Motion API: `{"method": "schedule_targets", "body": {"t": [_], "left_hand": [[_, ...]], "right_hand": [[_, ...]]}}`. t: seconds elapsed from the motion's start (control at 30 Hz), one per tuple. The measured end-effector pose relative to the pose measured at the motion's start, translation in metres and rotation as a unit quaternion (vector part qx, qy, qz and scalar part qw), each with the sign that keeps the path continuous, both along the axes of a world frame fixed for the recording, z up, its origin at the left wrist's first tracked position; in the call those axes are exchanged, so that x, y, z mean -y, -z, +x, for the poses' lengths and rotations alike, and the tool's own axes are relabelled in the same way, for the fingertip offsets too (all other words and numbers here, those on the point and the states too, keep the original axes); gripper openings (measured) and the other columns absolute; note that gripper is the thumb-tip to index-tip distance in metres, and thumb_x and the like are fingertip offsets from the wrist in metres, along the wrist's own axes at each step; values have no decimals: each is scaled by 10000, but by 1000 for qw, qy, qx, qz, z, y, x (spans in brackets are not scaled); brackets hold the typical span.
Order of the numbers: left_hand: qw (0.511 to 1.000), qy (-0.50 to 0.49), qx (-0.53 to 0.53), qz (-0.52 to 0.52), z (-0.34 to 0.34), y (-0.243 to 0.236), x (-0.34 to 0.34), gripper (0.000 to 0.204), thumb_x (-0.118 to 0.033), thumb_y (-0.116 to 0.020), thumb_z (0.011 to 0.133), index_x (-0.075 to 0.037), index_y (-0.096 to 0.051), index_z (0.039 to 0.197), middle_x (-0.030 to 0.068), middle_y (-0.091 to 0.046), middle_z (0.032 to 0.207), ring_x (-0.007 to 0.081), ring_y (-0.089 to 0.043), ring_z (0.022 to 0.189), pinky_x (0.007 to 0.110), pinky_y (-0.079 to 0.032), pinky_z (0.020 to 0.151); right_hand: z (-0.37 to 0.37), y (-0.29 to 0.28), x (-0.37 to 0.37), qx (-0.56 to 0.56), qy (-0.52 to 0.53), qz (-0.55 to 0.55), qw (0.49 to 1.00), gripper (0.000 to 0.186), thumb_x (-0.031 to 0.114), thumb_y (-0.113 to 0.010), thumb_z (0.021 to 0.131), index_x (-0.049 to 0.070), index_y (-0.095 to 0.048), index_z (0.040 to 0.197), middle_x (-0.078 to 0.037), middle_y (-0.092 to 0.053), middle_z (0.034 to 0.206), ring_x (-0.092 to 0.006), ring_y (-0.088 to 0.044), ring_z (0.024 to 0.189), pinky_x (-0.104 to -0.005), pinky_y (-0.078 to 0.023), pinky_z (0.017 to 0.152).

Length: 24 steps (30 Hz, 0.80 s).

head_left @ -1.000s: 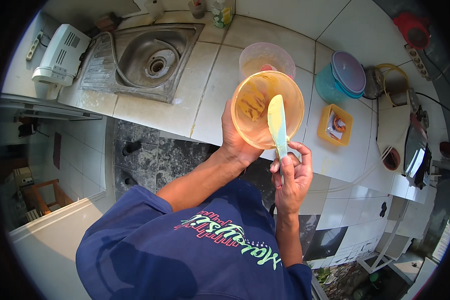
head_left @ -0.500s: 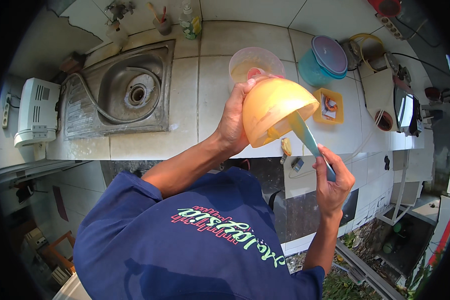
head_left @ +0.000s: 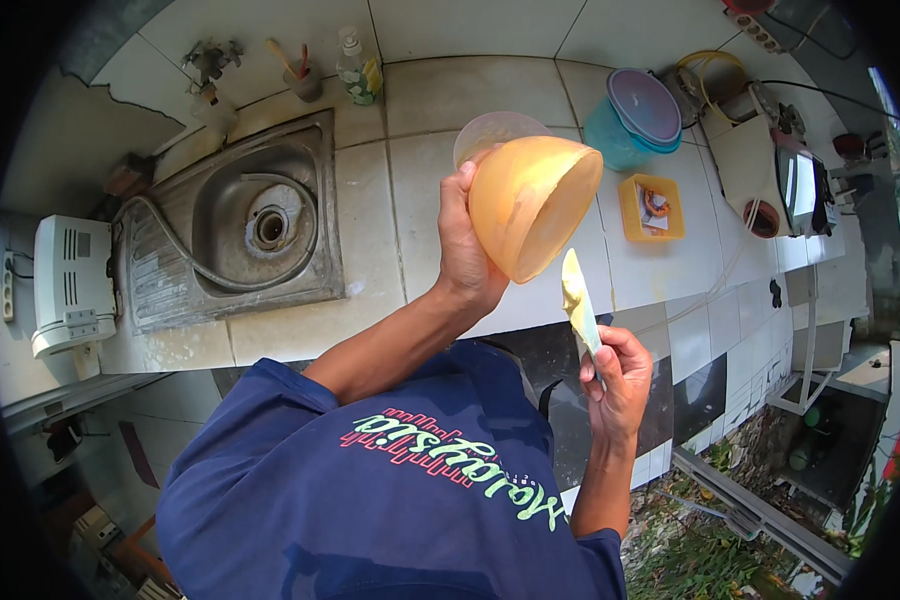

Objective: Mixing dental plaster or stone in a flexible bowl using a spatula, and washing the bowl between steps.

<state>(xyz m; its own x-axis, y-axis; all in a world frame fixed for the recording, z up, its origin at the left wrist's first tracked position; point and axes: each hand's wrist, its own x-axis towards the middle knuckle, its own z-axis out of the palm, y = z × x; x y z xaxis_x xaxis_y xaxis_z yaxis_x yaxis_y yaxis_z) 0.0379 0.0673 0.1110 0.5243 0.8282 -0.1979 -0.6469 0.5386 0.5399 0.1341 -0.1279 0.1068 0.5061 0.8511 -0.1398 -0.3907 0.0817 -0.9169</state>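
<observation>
My left hand point(head_left: 467, 245) grips an orange-yellow bowl point(head_left: 530, 195), tilted on its side so that its mouth faces right. A thin smear coats its inner wall. Behind it shows part of a clear plastic tub point(head_left: 490, 130); the bowl and hand cover the rest. In my right hand point(head_left: 618, 380) is a light blue spatula point(head_left: 578, 305), held by its handle with the blade pointing up. Pale yellow batter clings to the blade, which stands just outside the bowl's lower rim, apart from it.
A steel sink point(head_left: 240, 220) with a hose lies at left. To the right stand a lidded turquoise bucket point(head_left: 630, 125) and a small yellow square container point(head_left: 630, 215). A soap bottle point(head_left: 358, 70) and a cup with brushes point(head_left: 305, 82) are along the wall.
The spatula has come out of the bowl and down, turning blade-up with batter on it. The bowl has tipped further, its mouth now more visible. My view has shifted slightly.
</observation>
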Motion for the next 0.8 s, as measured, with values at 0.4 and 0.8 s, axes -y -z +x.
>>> {"method": "schedule_targets", "body": {"t": [0.4,0.8], "left_hand": [[986,48,123,-105,18,-31,9,477,-472,-407,930,-113,-540,1214,55,-570,1193,217,-549,1117,409,-469,941],[991,116,31,56,28,-22,2,491,-442,-401,933,-57,-496,1222,95,-549,1182,204,-552,1120,353,-463,960]], "right_hand": [[-16,21,-12,575,145,0,805,331,-56,-627,847,35,-653,1164,-125,-563,981,-207,-566,833,-289,-475,701],[60,-53,-11,537,35,-100,837,270,-50,-617,830,-21,-677,1092,-101,-656,747,-134,-628,646,-251,-484,607]]}}
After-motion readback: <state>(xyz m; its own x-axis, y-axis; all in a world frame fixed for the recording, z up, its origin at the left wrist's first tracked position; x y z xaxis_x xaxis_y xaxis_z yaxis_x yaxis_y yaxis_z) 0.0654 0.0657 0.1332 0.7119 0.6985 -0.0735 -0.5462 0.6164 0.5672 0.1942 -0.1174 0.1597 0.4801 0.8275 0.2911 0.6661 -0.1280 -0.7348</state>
